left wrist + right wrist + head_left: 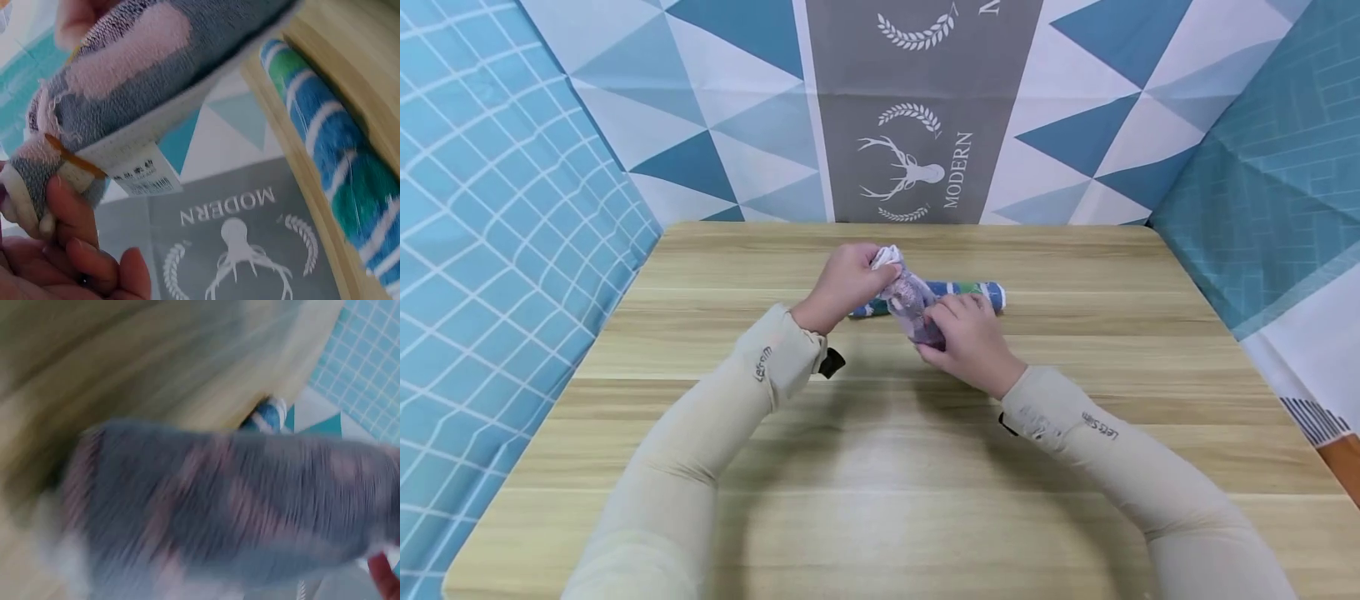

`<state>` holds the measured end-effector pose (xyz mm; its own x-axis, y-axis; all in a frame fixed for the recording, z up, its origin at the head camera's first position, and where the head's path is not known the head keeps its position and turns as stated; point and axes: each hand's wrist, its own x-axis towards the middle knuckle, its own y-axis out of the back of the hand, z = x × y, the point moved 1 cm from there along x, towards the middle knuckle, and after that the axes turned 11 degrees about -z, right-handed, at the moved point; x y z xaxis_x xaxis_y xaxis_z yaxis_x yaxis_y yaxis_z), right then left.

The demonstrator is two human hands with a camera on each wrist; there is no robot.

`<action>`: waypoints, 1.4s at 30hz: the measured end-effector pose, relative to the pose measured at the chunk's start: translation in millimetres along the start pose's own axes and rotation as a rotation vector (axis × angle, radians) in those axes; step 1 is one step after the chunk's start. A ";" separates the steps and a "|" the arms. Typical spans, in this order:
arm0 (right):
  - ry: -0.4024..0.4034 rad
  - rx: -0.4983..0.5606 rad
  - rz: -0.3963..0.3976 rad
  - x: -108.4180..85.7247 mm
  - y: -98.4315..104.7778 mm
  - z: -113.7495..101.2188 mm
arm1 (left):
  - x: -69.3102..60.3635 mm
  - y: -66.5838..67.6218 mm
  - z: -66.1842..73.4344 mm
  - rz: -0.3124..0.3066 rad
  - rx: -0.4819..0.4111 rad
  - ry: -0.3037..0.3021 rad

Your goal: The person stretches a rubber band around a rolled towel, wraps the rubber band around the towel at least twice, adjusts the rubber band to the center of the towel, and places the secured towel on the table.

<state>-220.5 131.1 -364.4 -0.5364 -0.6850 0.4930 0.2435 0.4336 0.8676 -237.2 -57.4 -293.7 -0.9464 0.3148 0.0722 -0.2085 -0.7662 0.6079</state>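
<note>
A rolled grey and pink towel (131, 69) hangs tilted between the two hands over the table. An orange-brown rubber band (75, 156) sits round it near one end, and a white paper label (147, 172) dangles from its edge. In the head view the left hand (847, 287) grips the upper, whitish end. The right hand (966, 337) holds the lower end, fingers on its right side and thumb below. The right wrist view shows the towel (237, 500) blurred; the right hand's grip is hidden there.
Behind the hands, a rolled blue, white and green towel (988, 293) lies on the wooden table (880, 500). Patterned cloth (760, 108) hangs beyond the table's far edge, with blue checked cloth (490, 250) along the left side.
</note>
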 end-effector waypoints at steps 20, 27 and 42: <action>-0.167 0.799 -0.137 15.6 17.6 13.2 | 0.9 20.7 -18.9 -0.176 0.361 -0.714; -0.159 0.836 -0.143 17.4 21.8 14.1 | -1.2 24.2 -19.1 -0.170 0.371 -0.802; 0.435 -0.257 0.218 43.2 54.9 5.9 | -1.6 20.6 0.5 -0.206 0.298 -0.612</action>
<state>-235.1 128.8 -295.9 -0.0815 -0.7977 0.5975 0.5306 0.4727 0.7036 -239.9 -73.4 -281.0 -0.5686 0.7617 0.3107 -0.2091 -0.4991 0.8410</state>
